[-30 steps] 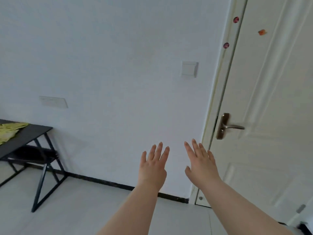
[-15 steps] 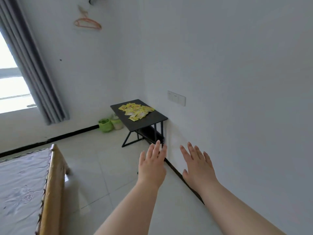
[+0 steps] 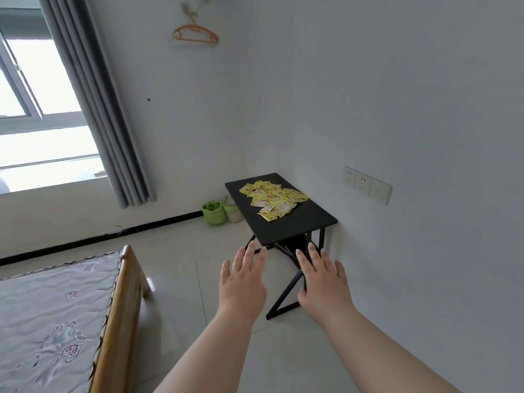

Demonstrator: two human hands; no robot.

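Two hands: we hold our left hand [image 3: 243, 282] and right hand [image 3: 323, 279] out in front, backs up, fingers straight and lightly spread, gripping nothing.
Thing in hand: a loose heap of yellow sachets [image 3: 273, 199] lies on the far half of the black counter [image 3: 300, 225].
Direction: the heap lies ahead of us and a little to the right, well apart from both hands, beyond the counter's near edge.
Long axis: the counter runs away from us along the right-hand wall, and the heap spreads slantwise across its top.
Nearer hand: the right, we judge. It lines up with the counter's near end, while the left points at the near left corner.
Pose: forearms close to parallel, wrists straight, both hands level with each other above the floor.
Next move, as we judge it: step closer, then reach over the near edge with the right hand leading.
Around: a bed [image 3: 119, 307] at lower left, a green basket [image 3: 213, 213] on the floor by the counter's far end, and wall sockets [image 3: 367, 184] on the right-hand wall.
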